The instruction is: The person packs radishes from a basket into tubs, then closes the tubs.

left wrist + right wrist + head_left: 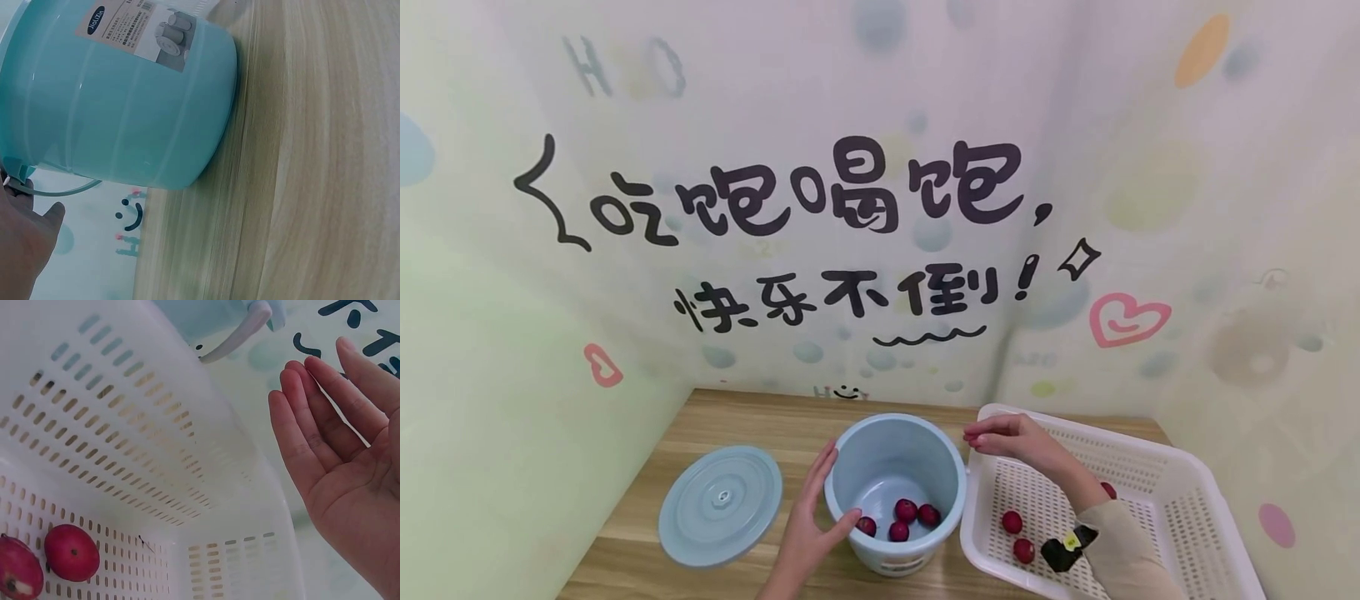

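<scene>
A light blue plastic bucket point(895, 454) stands upright on the table, with several small red plum-like fruits point(906, 510) on its bottom. My left hand point(808, 529) touches the bucket's left side, thumb at the front rim and fingers spread along the outside. In the left wrist view that hand point(28, 240) shows beside the bucket's handle point(62, 191). My right hand point(1015, 439) hovers over the left edge of a white perforated basket point(1213, 500). Its fingers are extended, and the palm is bare in the right wrist view. Red fruits point(72, 552) lie in the basket.
A round blue lid point(722, 504) lies flat on the wooden table point(632, 517), left of the bucket. The basket stands close against the bucket's right side. Behind the table hangs a printed curtain point(850, 358). A black strap device point(1067, 550) sits on my right wrist.
</scene>
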